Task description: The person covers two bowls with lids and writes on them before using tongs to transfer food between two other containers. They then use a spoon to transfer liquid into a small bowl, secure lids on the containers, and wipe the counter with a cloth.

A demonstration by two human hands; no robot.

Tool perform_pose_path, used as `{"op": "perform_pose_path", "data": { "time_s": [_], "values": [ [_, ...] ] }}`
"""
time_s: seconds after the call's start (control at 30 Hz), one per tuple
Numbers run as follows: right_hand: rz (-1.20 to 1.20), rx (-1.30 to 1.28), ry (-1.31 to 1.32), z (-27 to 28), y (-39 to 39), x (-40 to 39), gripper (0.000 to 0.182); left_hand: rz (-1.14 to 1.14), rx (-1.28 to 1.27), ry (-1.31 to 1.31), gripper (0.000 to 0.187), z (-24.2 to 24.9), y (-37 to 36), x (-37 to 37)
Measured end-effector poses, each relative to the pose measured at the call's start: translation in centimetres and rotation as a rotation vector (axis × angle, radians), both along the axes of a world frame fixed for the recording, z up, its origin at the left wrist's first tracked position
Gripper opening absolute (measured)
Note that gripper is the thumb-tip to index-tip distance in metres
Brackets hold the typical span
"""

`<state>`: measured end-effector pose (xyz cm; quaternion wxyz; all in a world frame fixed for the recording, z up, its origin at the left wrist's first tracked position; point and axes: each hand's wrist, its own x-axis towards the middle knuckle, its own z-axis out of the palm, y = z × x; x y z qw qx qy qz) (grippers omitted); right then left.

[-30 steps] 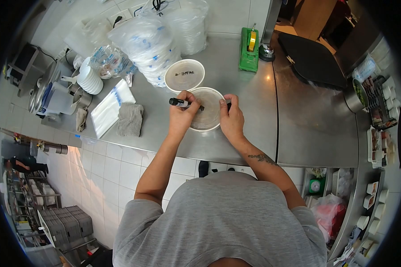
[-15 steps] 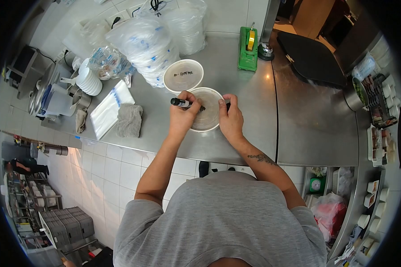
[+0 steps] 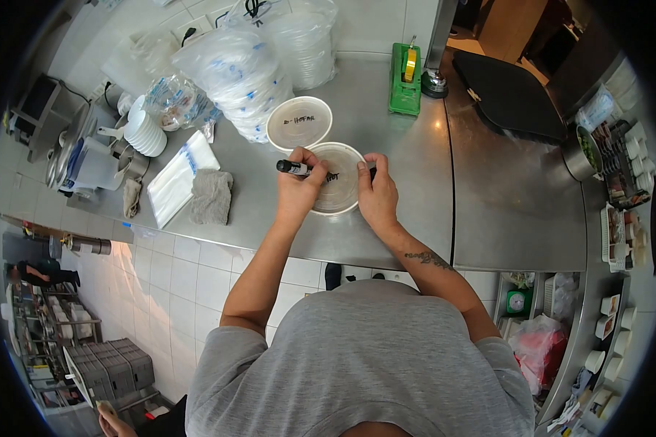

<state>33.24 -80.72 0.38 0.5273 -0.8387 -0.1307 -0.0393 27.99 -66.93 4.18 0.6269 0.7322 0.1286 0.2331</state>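
My left hand (image 3: pixel 300 178) is closed around a black marker (image 3: pixel 293 167), held over the left part of a round, white-rimmed plastic container lid (image 3: pixel 335 195). Dark letters show on that lid beside my fingers, which partly hide them. At the lid's right edge, my right hand (image 3: pixel 377 191) presses its thumb on the rim. A small black piece, looking like the marker cap (image 3: pixel 373 173), sits between its thumb and fingers. Just behind lies a second round container lid (image 3: pixel 299 135) with black handwriting across it, close against the first.
On the steel counter (image 3: pixel 415 211) are a grey cloth (image 3: pixel 212 197), white plastic bags (image 3: pixel 178 182), bagged stacked containers (image 3: pixel 237 76) and white bowls (image 3: pixel 146 132). A green tape dispenser (image 3: pixel 405 80) and a bell (image 3: pixel 435 84) stand at the back. Another person's hand (image 3: pixel 113 421) shows at bottom left.
More black lettering shows on the nearer lid, and my left hand with the marker has shifted slightly left. My right hand stays put. Another person's hand has moved further into view at bottom left.
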Motion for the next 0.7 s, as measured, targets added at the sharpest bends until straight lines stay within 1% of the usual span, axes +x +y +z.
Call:
{"op": "perform_pose_path", "data": {
  "time_s": [0.23, 0.33, 0.43, 0.53, 0.63, 0.7],
  "values": [
    [-0.005, 0.013, -0.001, 0.2, 0.0, -0.1, 0.023, -0.044, 0.009, 0.032, 0.018, 0.9, -0.9, 0.2],
    [0.002, 0.015, 0.011, 0.3, -0.1, -0.1, 0.023, -0.003, -0.066, 0.064, 0.018, 1.1, -0.9, 0.1],
    [0.015, -0.021, 0.030, 0.5, -0.2, -0.1, 0.021, -0.039, -0.025, 0.005, 0.017, 0.7, -0.8, 0.4],
    [0.006, -0.022, -0.005, 0.4, -0.1, -0.1, 0.021, -0.047, -0.025, 0.045, 0.016, 0.8, -1.0, 0.4],
    [0.014, 0.003, 0.016, 0.4, -0.1, -0.1, 0.023, -0.037, 0.027, 0.075, 0.016, 0.4, -0.5, 0.5],
    [0.016, 0.000, 0.019, 0.4, -0.1, -0.1, 0.023, -0.058, -0.005, 0.064, 0.016, 0.8, -0.8, 0.4]
  ]
}}
